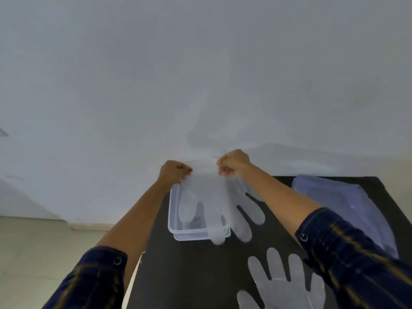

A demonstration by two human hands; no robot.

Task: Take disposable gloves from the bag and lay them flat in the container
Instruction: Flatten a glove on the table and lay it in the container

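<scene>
Between the hands, a clear glove hangs by its cuff, left hand and right hand each pinched shut on a corner; below them sits the container; thin, limp and clingy, it seems best held at the cuff edge.

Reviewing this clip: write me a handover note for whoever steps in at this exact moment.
Left hand and right hand each pinch the cuff of one clear glove, which hangs fingers-down over the clear container. Another glove lies flat on the black table, nearer you. The bag lies at the right. Whether the container already holds gloves is unclear. Left: lay this glove flat inside, then the rest.
</scene>
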